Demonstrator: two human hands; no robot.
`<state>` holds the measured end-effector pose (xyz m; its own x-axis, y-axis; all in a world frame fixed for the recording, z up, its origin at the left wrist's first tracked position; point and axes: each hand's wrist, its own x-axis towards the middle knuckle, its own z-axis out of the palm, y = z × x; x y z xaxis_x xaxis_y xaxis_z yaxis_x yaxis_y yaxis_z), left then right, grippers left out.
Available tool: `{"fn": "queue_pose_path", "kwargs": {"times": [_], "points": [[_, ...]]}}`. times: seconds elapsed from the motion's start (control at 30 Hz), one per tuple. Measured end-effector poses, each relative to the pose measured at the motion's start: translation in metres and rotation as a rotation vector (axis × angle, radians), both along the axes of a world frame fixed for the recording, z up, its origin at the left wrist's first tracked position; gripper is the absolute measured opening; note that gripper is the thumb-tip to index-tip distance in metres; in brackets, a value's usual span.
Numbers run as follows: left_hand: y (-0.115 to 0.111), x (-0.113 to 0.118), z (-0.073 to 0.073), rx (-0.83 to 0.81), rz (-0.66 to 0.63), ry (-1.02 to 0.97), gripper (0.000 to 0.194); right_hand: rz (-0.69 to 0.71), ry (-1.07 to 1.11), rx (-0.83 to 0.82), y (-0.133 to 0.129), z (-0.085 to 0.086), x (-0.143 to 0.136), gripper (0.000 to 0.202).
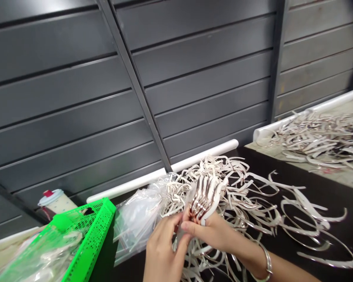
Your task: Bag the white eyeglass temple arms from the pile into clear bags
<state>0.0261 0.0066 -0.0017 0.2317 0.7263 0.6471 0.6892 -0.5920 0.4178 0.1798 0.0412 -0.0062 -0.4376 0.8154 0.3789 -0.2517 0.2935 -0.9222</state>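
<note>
In my right hand point(213, 231) is a bundle of curved strips point(206, 196), shiny silver-brown and white, stacked side by side and standing up from the grip. My left hand point(164, 244) meets it at the bundle's lower end, thumb and fingers closed together. A pale, translucent edge shows there, but I cannot make out what the left fingers pinch. Behind and around both hands spreads a loose pile of similar strips point(238, 196) on the black tabletop point(320, 196). Clear plastic bags point(138, 215) lie just left of the pile.
A green perforated basket point(91, 243) holding plastic-wrapped things stands at the left, with a light-coloured cup point(57, 201) behind it. White tubes point(206, 154) run along the foot of the grey panelled wall point(200, 78). Another heap of strips point(326, 137) lies at the far right.
</note>
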Motion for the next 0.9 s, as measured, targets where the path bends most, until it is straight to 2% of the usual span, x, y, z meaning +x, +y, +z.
{"fn": "queue_pose_path", "kwargs": {"times": [0.1, 0.27, 0.4, 0.53, 0.6, 0.67, 0.73, 0.8, 0.9], "points": [[-0.001, -0.006, 0.005, 0.045, -0.059, 0.044, 0.031, 0.010, -0.022, 0.026, 0.001, -0.002, 0.002, 0.021], [-0.002, -0.010, 0.012, -0.043, -0.130, 0.017, 0.028, 0.101, 0.024, -0.050, 0.003, -0.006, 0.001, 0.026], [-0.001, -0.012, 0.016, -0.062, -0.161, -0.005, 0.025, 0.098, -0.014, -0.018, 0.001, -0.004, 0.002, 0.028], [-0.001, -0.009, 0.014, -0.029, -0.158, -0.020, 0.022, 0.084, -0.032, 0.026, 0.000, -0.001, 0.003, 0.024], [-0.001, -0.007, 0.010, -0.052, -0.083, -0.039, 0.021, 0.090, -0.046, 0.045, -0.001, 0.000, 0.004, 0.020], [-0.002, -0.004, 0.007, -0.083, 0.030, -0.075, 0.026, 0.099, -0.080, 0.124, -0.003, 0.002, 0.004, 0.015], [-0.003, -0.003, 0.004, -0.069, 0.098, -0.104, 0.042, 0.104, -0.131, 0.272, -0.006, 0.004, 0.004, 0.013], [-0.003, -0.005, 0.004, 0.009, 0.063, -0.084, 0.053, 0.082, -0.175, 0.433, -0.008, 0.006, 0.003, 0.014], [-0.003, -0.012, 0.009, 0.148, -0.001, 0.031, 0.051, 0.059, -0.212, 0.538, -0.007, 0.007, 0.004, 0.013]]}}
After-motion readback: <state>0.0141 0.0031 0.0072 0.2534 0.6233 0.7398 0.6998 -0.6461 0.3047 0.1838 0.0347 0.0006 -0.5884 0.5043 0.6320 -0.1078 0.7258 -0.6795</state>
